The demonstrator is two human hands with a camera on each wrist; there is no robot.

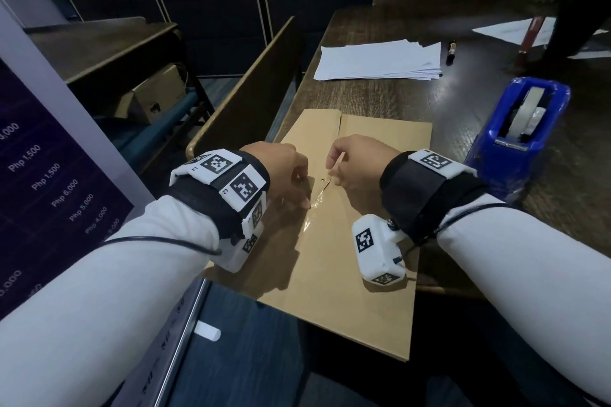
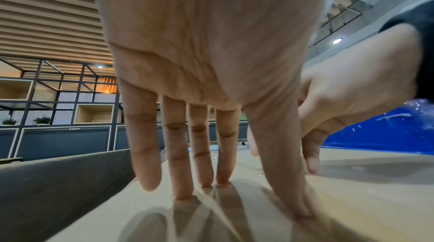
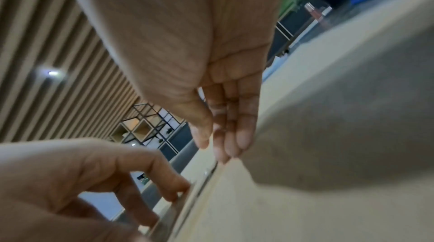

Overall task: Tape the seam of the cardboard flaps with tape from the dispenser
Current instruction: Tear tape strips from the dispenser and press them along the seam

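Note:
A flat brown cardboard sheet point(image 1: 363, 274) lies on the dark table, its flap seam point(image 1: 340, 129) running away from me. A clear, wrinkled tape strip point(image 1: 315, 205) lies along the seam's middle. My left hand point(image 1: 305, 200) presses the strip's near part with straight fingers point(image 2: 202, 171) and thumb flat on the cardboard point(image 2: 352, 209). My right hand point(image 1: 332, 172) pinches the strip's far end just above the seam, thumb against fingertips point(image 3: 218, 144). The blue tape dispenser point(image 1: 522, 129) stands to the right with its roll inside, apart from both hands.
A stack of white paper point(image 1: 380, 59) and a marker point(image 1: 450, 51) lie farther back on the table point(image 1: 429, 102). A wooden panel point(image 1: 251, 86) borders the left edge. The cardboard's near end overhangs the table's front edge. A price sign point(image 1: 49, 175) stands at left.

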